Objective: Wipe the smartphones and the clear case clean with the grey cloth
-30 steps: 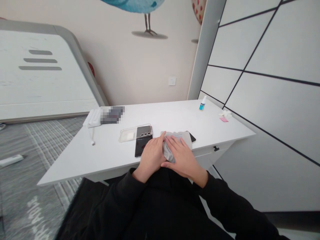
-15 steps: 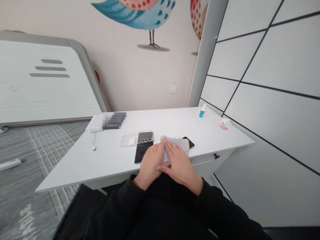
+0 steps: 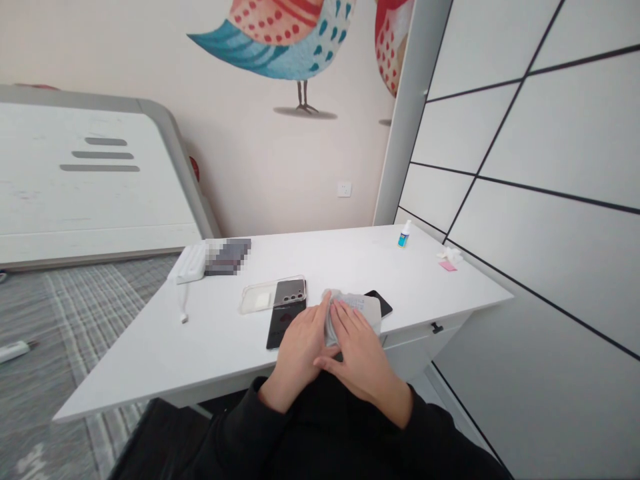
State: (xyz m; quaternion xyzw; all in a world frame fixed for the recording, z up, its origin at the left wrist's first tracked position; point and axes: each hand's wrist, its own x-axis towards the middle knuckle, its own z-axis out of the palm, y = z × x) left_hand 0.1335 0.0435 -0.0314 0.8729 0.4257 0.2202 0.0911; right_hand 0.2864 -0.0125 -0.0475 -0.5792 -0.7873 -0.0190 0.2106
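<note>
A grey cloth (image 3: 369,308) with faint print lies under my two hands at the desk's front edge. My left hand (image 3: 301,337) grips its left side, fingers close together. Over the middle of the cloth, my right hand (image 3: 359,347) presses with its fingers together and its thumb reaching toward the left hand. A dark phone (image 3: 383,303) sticks out beyond the cloth's right side; the rest of it is hidden. Left of my hands lies a black phone (image 3: 280,325), and a clear phone case (image 3: 249,300) overlaps its upper end.
The white desk (image 3: 200,360) carries a small spray bottle (image 3: 404,235), a crumpled white tissue (image 3: 451,254) and a pink slip (image 3: 448,266) at the right. A white object with a cord (image 3: 191,263) and a blurred dark item (image 3: 229,259) sit at the far left.
The camera view has tipped up a little, so the desk sits lower in the picture. Both hands stay on the cloth, with only slight movement.
</note>
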